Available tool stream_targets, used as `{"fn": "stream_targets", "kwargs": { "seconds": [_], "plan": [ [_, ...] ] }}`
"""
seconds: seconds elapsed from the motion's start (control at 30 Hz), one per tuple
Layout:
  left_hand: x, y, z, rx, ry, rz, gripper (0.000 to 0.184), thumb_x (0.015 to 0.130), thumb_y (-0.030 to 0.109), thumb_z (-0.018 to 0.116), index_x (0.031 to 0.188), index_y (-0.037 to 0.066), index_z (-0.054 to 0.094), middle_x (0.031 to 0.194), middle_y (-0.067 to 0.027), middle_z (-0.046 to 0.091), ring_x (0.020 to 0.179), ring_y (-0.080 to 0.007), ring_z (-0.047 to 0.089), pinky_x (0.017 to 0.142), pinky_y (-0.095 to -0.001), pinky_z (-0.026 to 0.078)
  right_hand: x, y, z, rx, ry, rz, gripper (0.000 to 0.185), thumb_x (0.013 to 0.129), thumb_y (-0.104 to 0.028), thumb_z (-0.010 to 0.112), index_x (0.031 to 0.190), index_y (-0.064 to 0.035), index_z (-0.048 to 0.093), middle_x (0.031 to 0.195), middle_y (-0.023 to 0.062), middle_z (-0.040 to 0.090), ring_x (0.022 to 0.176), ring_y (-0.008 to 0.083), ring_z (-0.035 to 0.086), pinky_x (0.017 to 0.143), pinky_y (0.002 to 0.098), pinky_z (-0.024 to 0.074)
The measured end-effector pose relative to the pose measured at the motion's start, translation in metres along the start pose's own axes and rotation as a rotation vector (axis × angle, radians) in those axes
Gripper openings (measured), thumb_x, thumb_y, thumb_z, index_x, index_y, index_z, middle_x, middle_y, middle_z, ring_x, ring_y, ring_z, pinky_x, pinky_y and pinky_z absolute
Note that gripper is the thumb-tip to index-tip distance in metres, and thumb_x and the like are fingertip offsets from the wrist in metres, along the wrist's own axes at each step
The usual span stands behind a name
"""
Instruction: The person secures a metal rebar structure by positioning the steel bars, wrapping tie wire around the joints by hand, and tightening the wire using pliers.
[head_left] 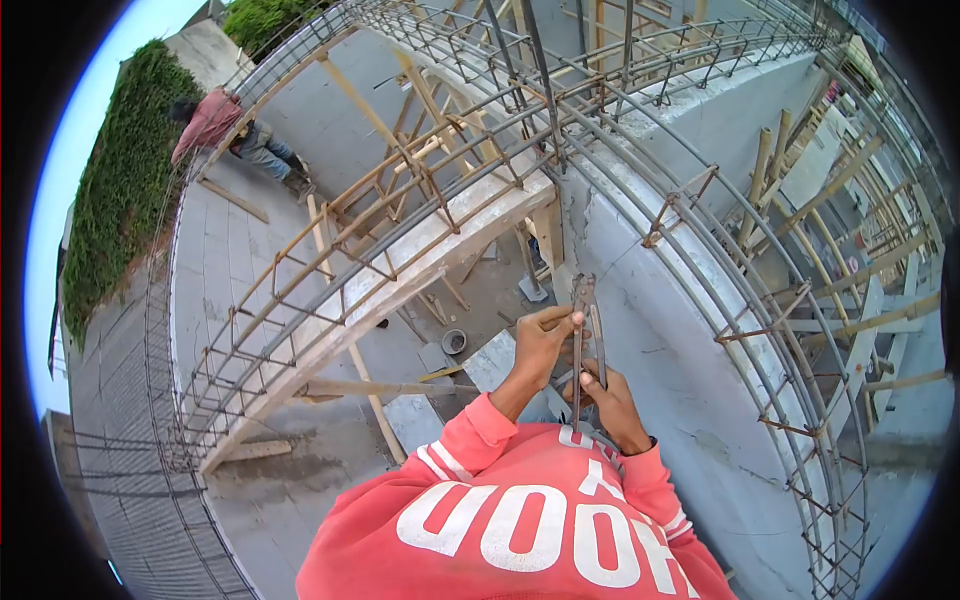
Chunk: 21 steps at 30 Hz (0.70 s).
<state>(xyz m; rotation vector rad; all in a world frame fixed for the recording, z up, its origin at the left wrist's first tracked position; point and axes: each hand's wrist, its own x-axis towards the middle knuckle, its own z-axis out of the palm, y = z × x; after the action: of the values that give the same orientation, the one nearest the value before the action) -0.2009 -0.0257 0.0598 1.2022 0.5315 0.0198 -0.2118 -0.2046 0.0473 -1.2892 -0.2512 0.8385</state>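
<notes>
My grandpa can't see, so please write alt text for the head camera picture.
Someone in a red top holds a long-handled metal tool with left hand and right hand at a building site. Steel bars run above grey walls; another person is at upper left.

There are the wearer's two hands [541, 345], one pair of pincers [584, 290], one bucket [454, 342], one co-worker [213, 124].

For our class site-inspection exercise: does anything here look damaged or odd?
Possibly: the grey wall beside the right hand bears a dark, jagged mark, perhaps a crack, breaking its mostly plain face; hard to tell.
</notes>
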Motion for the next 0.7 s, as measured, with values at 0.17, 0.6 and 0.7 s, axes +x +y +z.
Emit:
{"fn": "stream_targets", "kwargs": {
  "seconds": [0.17,0.6,0.7],
  "plan": [
    [-0.011,-0.03,0.008,-0.507,-0.138,-0.226,0.03,0.096,0.026,0.075,0.107,-0.001,0.069,0.092,-0.007,0.069,0.085,-0.0203,0.072,0.068,-0.0325,0.06,-0.033,-0.017,-0.015,0.1,-0.077,0.075,0.055,0.106,-0.036,0.052,0.148,-0.0003,0.048,0.1,0.0102,0.069,0.085,0.0179,0.068,0.068,0.0283,0.0525],
    [-0.042,-0.041,0.017,-0.366,0.129,0.122,0.015,0.102,0.023,0.066,0.099,0.008,0.065,0.085,0.0003,0.065,0.07,-0.0116,0.06,0.06,-0.0267,0.051,-0.066,-0.012,-0.008,0.2,-0.227,0.018,0.079,0.103,-0.039,0.059,0.159,0.0039,0.023,0.133,0.0257,0.062,0.112,0.0358,0.068,0.088,0.0429,0.061],
    [-0.053,-0.013,-0.007,-0.261,0.177,0.228,0.017,0.103,0.014,0.061,0.087,0.007,0.06,0.073,0.0008,0.06,0.068,-0.0108,0.059,0.056,-0.0291,0.044,-0.069,-0.015,-0.004,0.048,-0.275,0.018,0.078,0.104,-0.04,0.057,0.159,0.0044,0.023,0.133,0.0262,0.061,0.114,0.0346,0.068,0.089,0.0425,0.0603]
  ]
}}
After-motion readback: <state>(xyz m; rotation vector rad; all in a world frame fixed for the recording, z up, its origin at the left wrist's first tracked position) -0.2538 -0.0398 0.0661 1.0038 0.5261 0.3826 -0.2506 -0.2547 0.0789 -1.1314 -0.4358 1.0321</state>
